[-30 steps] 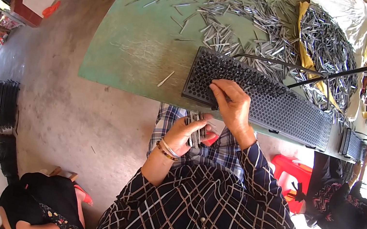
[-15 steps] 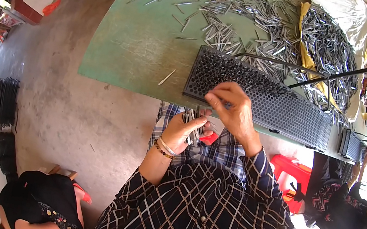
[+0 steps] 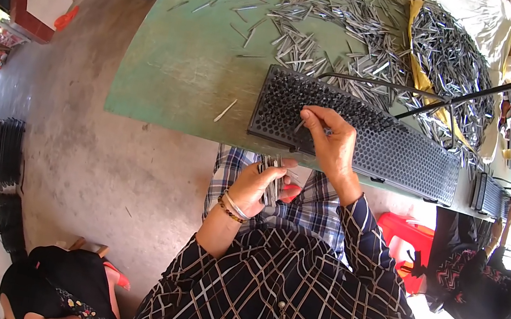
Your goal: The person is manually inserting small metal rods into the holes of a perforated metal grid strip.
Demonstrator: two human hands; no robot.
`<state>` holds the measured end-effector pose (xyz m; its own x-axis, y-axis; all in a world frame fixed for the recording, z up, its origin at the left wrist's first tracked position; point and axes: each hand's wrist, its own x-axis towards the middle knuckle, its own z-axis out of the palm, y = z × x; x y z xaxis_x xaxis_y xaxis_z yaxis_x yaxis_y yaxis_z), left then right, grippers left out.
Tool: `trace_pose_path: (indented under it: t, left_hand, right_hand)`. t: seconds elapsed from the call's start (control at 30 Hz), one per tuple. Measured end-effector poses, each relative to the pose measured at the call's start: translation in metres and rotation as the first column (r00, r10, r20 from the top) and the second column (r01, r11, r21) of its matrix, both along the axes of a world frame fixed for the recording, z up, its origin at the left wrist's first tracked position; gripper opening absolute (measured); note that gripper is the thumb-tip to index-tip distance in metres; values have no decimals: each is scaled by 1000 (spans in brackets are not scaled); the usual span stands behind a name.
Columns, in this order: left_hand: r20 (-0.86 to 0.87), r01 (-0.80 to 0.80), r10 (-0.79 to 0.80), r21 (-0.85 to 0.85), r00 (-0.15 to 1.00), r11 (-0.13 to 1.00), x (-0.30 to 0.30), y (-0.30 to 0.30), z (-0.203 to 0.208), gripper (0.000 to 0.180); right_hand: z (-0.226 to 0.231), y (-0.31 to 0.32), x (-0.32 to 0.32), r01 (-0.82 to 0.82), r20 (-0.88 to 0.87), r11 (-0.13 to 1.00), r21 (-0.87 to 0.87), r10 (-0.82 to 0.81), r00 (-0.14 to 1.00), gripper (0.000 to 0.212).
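The right hand (image 3: 333,142) pinches a thin grey pin (image 3: 300,126) over the black perforated tray (image 3: 399,157); the left hand (image 3: 261,184) grips a pin bundle (image 3: 272,175) below the table (image 3: 182,71) edge.

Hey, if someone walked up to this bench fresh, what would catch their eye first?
Probably the great heap of thin metal pins spread over the far right of the green table. Next, the long black perforated tray at the near edge, where the right hand sets a single pin into a hole. Just below the edge, the left hand grips a small bundle of pins.
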<state>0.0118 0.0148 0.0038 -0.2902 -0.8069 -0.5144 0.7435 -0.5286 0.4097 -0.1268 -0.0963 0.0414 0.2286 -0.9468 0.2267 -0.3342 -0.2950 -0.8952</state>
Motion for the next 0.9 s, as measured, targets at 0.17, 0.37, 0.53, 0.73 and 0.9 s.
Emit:
trace_pose_path:
  t: [0.17,0.37,0.53,0.73,0.9]
  left_hand:
    - [23,-39,40,-18,999,999,-3,2,-4,26]
    - [48,-28,29,-26,998,999,4,5,3,22]
    - [114,-81,86,-46,990,996,2,3,9,25]
    - [90,-73,80,-79,993,994,6,4,16,25]
    - [97,-71,77,-58,992,996,5,4,15,26]
  right_hand:
    - [-10,3,3,59,30,989,-132,-55,998,14]
    - [-7,3,3,-160,-314,839,-520,-13,949,14]
    - [-3,5,3,-153,-394,841,-519,-77,916,14]
    - [-4,7,2,-151,-379,809,-569,-94,921,14]
    - [-6,7,0,-178,-414,838,-516,-62,908,15]
